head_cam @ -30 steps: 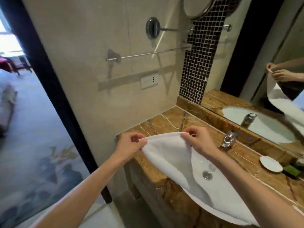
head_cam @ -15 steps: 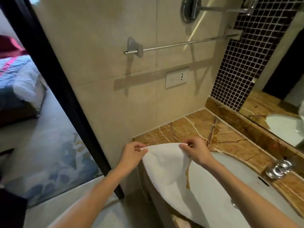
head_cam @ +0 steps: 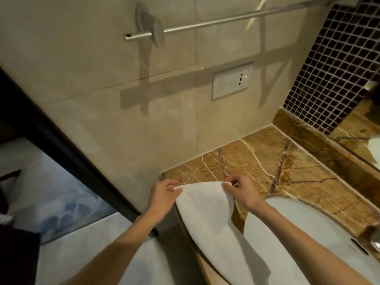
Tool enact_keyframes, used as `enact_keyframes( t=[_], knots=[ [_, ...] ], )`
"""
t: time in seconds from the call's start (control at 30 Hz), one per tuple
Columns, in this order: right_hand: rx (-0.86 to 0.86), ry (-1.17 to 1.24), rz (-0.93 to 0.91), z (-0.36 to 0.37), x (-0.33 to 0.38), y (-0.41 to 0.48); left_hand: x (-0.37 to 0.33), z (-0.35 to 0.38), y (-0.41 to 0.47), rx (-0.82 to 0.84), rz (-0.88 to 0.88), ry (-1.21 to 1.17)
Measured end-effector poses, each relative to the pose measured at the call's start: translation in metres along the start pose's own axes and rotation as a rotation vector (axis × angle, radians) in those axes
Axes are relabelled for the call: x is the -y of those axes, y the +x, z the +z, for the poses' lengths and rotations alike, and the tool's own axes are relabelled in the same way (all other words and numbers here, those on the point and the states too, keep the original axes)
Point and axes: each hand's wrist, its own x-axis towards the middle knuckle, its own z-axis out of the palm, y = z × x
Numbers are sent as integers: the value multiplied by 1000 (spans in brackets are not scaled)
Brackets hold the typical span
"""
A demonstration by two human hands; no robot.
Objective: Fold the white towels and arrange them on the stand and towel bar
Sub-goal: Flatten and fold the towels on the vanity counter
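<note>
While both hands pinch its top corners, the white towel [head_cam: 207,212] hangs over the near left edge of the marble counter [head_cam: 257,161]; left hand [head_cam: 163,195] and right hand [head_cam: 243,190] are closed on it, below the towel bar [head_cam: 216,22].

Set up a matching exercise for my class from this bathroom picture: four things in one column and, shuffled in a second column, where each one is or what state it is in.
Things
1. white towel
2. towel bar
3. wall socket
4. marble countertop

Places or states
A. bare, mounted high on the wall
B. pinched at its top corners by the left hand and right hand
C. set in the wall below the bar
D. brown with pale veins, beside the sink

Pairs: 1-B, 2-A, 3-C, 4-D
</note>
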Motion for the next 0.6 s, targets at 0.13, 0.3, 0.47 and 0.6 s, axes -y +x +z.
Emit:
enact_keyframes(
  t=[0.13,0.3,0.47,0.6],
  knots=[
    [-23,5,44,11,-16,19,13,14,20,40,-57,-43],
    [-55,3,59,26,-31,48,33,36,46,32,-64,-55],
    [-107,-6,38,52,-44,72,55,55,59,-45,26,71],
    [-85,-362,-172,69,-61,68,63,60,57,-143,227,326]
  ],
)
